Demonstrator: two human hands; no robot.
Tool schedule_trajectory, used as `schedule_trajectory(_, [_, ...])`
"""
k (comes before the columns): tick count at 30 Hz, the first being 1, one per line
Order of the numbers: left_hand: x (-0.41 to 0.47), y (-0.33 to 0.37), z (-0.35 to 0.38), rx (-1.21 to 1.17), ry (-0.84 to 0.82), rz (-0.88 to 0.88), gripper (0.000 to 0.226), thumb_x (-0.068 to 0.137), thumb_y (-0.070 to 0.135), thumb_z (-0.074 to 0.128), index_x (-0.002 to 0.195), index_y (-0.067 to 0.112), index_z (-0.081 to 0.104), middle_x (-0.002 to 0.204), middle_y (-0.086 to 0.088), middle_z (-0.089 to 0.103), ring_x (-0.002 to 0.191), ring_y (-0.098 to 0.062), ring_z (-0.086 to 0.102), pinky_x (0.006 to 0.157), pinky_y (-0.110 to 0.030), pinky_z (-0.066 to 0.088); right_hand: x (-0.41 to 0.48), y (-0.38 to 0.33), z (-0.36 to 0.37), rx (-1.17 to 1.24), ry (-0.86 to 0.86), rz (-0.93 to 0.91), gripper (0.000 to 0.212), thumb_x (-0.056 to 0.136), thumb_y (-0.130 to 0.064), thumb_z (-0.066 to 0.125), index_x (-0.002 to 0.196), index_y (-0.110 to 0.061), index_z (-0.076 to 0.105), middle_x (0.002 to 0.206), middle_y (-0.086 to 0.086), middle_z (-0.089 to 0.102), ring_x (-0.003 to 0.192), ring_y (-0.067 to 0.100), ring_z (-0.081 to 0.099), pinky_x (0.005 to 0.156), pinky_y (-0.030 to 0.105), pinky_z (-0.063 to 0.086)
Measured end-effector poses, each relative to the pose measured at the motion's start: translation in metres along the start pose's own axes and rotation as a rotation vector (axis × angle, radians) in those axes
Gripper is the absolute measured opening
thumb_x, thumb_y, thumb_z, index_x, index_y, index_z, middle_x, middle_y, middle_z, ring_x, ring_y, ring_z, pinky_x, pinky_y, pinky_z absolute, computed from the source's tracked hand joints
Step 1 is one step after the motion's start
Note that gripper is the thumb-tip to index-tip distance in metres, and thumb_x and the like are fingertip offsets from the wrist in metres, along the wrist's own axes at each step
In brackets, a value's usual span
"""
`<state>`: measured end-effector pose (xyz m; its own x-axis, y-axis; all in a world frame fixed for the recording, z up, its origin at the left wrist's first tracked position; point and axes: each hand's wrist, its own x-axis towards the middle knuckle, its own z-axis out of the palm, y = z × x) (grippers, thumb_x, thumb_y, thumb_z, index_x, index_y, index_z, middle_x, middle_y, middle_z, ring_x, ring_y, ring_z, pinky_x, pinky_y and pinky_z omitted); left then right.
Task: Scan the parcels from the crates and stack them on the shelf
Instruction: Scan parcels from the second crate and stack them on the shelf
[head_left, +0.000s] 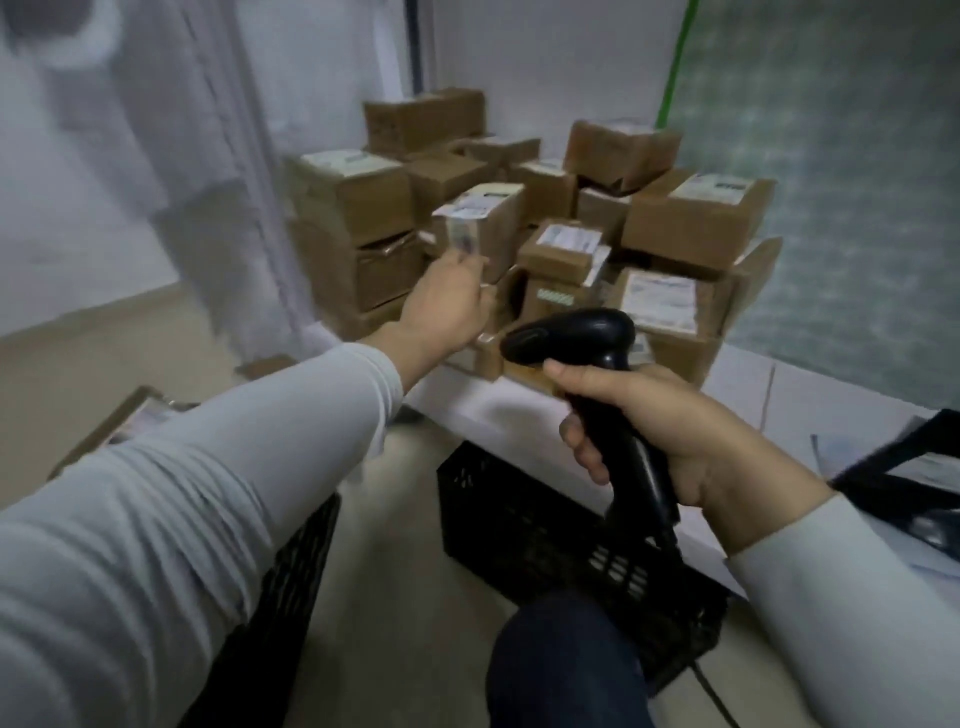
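A small brown parcel (485, 221) with a white label shows tilted in front of the stacked parcels (696, 218) on the white shelf (748, 387). The left hand (449, 304) reaches its lower corner. Its fingers are blurred and mostly hidden behind the back of the hand, so I cannot tell whether it grips the parcel or only touches it. The right hand (657, 431) is wrapped round the handle of a black scanner (571, 335). A black crate (519, 525) stands under the shelf, partly hidden by the scanner. A second crate (296, 561) is largely covered by the left sleeve (218, 493). The labels are too blurred to read.
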<state>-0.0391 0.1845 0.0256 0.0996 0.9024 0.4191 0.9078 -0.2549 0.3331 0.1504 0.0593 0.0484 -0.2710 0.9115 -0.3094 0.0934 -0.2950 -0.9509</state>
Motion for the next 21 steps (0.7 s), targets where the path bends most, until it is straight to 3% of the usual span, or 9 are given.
schedule_trajectory(6, [-0.124,-0.107,0.017,-0.023,-0.069,-0.341,0.035,0.094,0.021,0.049,0.125,0.007,0.056,0.124,-0.015,0.053,0.114,-0.031,0.053,0.094,-0.037,0.041,0.03,0.046,0.102,0.179,-0.146,0.176,0.025,0.084,-0.031,0.069,0.079,-0.01,0.059,0.057,0.008,0.054,0.041,0.016,0.048,0.037,0.024,0.04])
schedule_trajectory(11, [-0.221,-0.202,0.034,-0.044,-0.148,-0.627,0.006,0.087,0.016,0.051,0.085,0.011,0.053,0.099,-0.014,0.057,0.096,-0.032,0.056,0.073,-0.033,0.042,0.059,0.074,0.18,0.16,-0.259,0.23,0.023,0.087,-0.031,0.068,0.077,-0.012,0.059,0.057,0.006,0.056,0.042,0.016,0.049,0.039,0.024,0.042])
schedule_trajectory(15, [-0.256,-0.274,0.026,-0.037,-0.059,-0.859,0.024,0.083,0.021,0.056,0.099,0.005,0.063,0.1,-0.017,0.062,0.094,-0.035,0.06,0.071,-0.032,0.045,0.089,0.086,0.226,0.131,-0.294,0.255,0.023,0.086,-0.031,0.069,0.077,-0.012,0.061,0.057,0.006,0.057,0.042,0.017,0.05,0.041,0.024,0.043])
schedule_trajectory(18, [-0.259,-0.32,0.005,-0.076,0.101,-1.025,0.03,0.084,0.019,0.054,0.108,0.002,0.059,0.109,-0.021,0.06,0.103,-0.038,0.056,0.083,-0.038,0.049,0.113,0.093,0.257,0.126,-0.334,0.289,0.022,0.086,-0.032,0.069,0.08,-0.012,0.06,0.056,0.006,0.057,0.042,0.016,0.05,0.041,0.023,0.043])
schedule_trajectory(21, [-0.253,-0.366,-0.013,-0.102,0.183,-1.152,0.043,0.085,0.02,0.055,0.122,0.0,0.052,0.125,-0.019,0.052,0.117,-0.037,0.05,0.093,-0.038,0.044,0.136,0.1,0.286,0.123,-0.368,0.312,0.023,0.087,-0.031,0.068,0.078,-0.011,0.061,0.055,0.006,0.056,0.041,0.016,0.049,0.041,0.021,0.043])
